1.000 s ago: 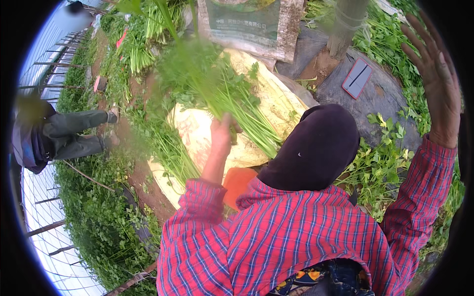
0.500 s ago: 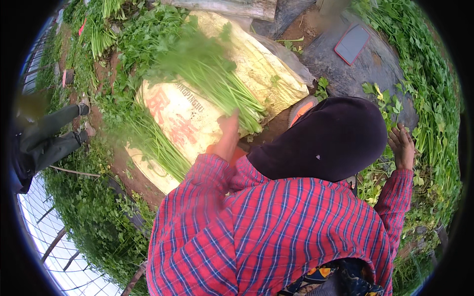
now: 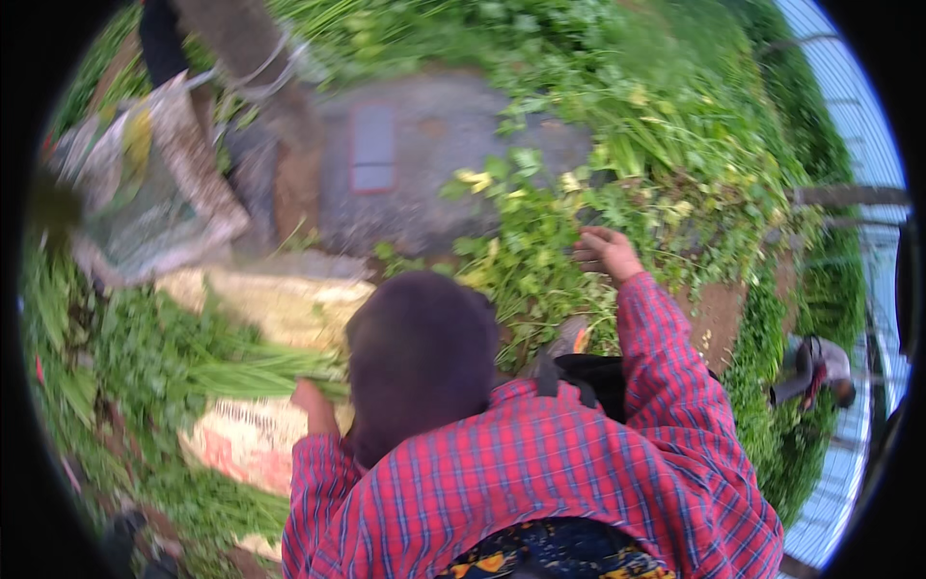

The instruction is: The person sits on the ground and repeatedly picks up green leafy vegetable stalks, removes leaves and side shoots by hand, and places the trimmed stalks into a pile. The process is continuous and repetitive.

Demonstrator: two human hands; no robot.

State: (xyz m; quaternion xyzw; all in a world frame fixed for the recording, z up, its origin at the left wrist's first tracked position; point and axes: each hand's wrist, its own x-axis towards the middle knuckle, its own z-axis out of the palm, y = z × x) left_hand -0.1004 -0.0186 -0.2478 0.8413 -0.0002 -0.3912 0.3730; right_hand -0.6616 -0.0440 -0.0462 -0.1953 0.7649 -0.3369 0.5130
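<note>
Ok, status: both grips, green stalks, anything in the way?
Left grip at green stalks, closure unclear. Right grip among yellow-flecked greens, closure unclear. Stalks lie across pale sack. Dark-clad knee between grips, blocking some view.

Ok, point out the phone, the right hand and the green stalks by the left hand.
Phone (image 3: 373,145), head view: middle of its face.
Right hand (image 3: 610,255), head view: middle of the hand.
Green stalks (image 3: 258,374), head view: along the stems.
</note>
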